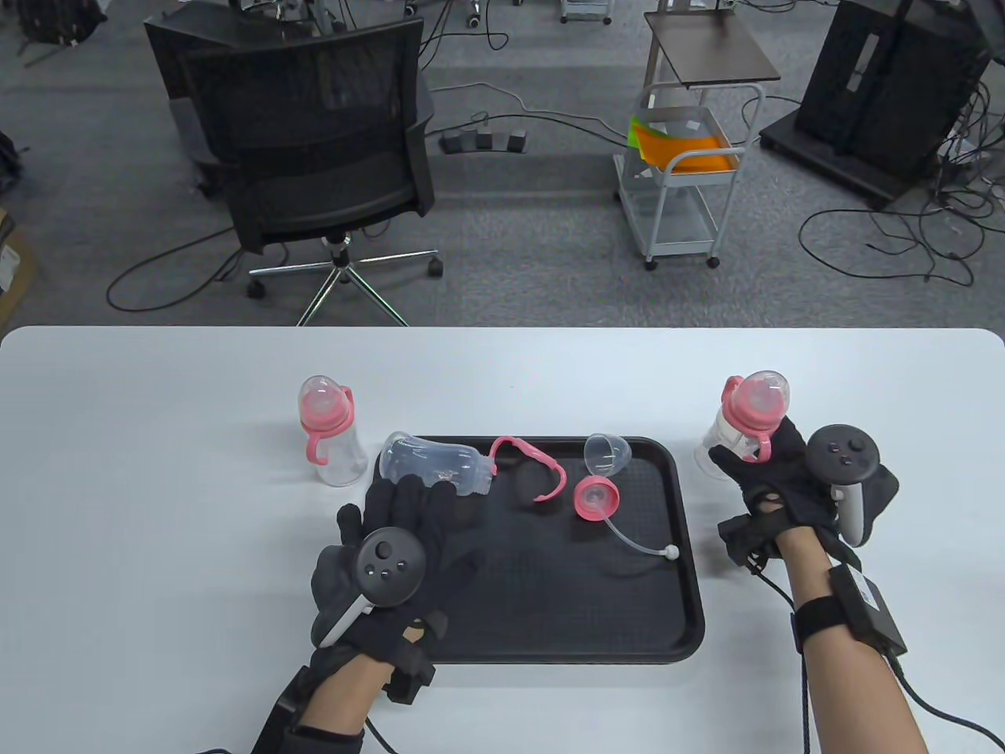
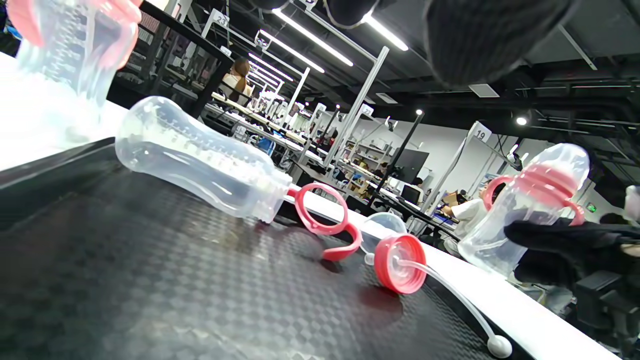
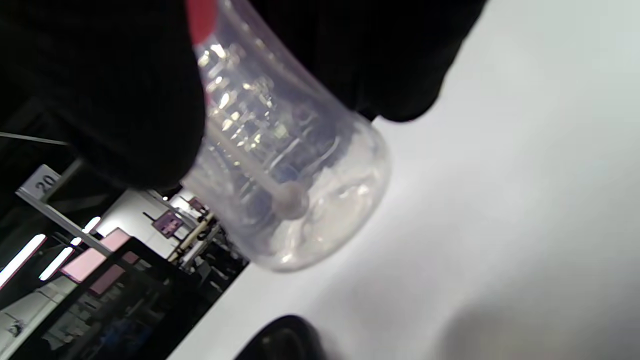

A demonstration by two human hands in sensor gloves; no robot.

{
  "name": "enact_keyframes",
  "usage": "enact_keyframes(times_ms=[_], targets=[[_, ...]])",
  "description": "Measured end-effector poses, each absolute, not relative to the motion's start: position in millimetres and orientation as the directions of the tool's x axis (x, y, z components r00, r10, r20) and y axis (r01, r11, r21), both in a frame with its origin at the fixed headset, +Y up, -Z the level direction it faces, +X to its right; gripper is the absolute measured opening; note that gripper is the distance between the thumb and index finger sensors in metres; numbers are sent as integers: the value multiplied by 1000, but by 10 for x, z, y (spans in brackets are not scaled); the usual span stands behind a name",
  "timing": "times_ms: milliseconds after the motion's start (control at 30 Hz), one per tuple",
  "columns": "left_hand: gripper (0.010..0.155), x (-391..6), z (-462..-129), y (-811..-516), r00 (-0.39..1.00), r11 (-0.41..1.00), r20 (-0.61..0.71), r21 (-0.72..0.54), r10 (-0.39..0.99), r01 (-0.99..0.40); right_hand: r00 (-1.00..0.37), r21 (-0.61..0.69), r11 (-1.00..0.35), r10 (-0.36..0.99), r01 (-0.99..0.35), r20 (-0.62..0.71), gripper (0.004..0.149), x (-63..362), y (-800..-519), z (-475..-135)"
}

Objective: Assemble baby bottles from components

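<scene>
The right hand (image 1: 785, 479) wraps a finished clear bottle with pink collar and domed cap (image 1: 746, 424), apparently parking it off the black tray's (image 1: 683, 550) right edge, while the left hand (image 1: 392, 550), fingers loosely spread, reaches the bare clear bottle body (image 1: 432, 465) lying at the tray's far-left corner, probably next for assembly.
</scene>
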State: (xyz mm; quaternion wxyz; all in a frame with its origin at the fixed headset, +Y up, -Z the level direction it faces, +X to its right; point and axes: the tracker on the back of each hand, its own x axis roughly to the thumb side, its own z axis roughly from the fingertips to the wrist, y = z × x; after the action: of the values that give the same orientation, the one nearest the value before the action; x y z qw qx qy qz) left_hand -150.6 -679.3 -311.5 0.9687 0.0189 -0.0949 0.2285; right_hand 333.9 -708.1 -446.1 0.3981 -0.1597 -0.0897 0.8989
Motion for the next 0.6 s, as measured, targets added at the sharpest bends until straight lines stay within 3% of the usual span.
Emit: enact_keyframes(times_ms=[200,600], targets=[[90,-1596,-3108,-6822,887,899,153,-15,435,-438,-614,-258,-678,733,-688,-292,91,3376,-7316,-4657],[91,-1630,-3147,-6866,887,897,133,-57,441,-438,-615,-206,-684,724,-700,-314,91,3441,-7440,-4676]])
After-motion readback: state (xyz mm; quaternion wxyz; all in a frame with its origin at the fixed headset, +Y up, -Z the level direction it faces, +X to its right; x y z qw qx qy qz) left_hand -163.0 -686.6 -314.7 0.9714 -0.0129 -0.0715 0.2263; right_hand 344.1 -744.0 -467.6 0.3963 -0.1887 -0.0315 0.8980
